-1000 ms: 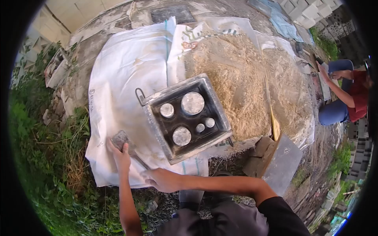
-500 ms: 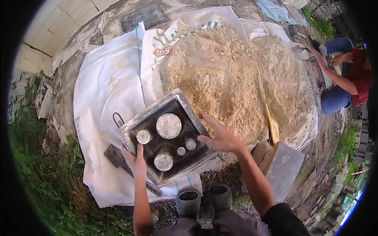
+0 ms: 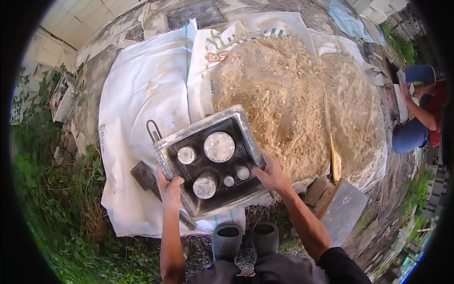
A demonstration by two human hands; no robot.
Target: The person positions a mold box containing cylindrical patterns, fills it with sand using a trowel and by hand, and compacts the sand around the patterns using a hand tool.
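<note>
A dark square mould [image 3: 194, 127] with a worn grey rim is held tilted between my hands. Several round, pale-topped cylinders of different sizes stand inside it, the widest being one cylinder [image 3: 219, 146] toward the far side. My left hand [image 3: 170, 191] grips the left wall, its thumb over the rim. On the opposite wall, my right hand [image 3: 272, 174] is closed around the edge, thumb inside and fingers hidden beneath. A wire loop handle [image 3: 152, 130] sticks out from the far left corner. Beneath the mould lies a white woven sack [image 3: 142, 94].
Crumbly tan soil [image 3: 269, 85] is heaped on sacks ahead. A dark bar [image 3: 146, 177] lies at left, partly hidden. A grey board [image 3: 345, 210] leans at right beside a brick [image 3: 319, 189]. Another person [image 3: 425, 109] crouches at far right. Weeds [image 3: 56, 189] grow along the left.
My right hand has closed onto the mould's right wall, where its fingers were spread before. My left thumb has moved off a cylinder toward the rim. The view has shifted slightly.
</note>
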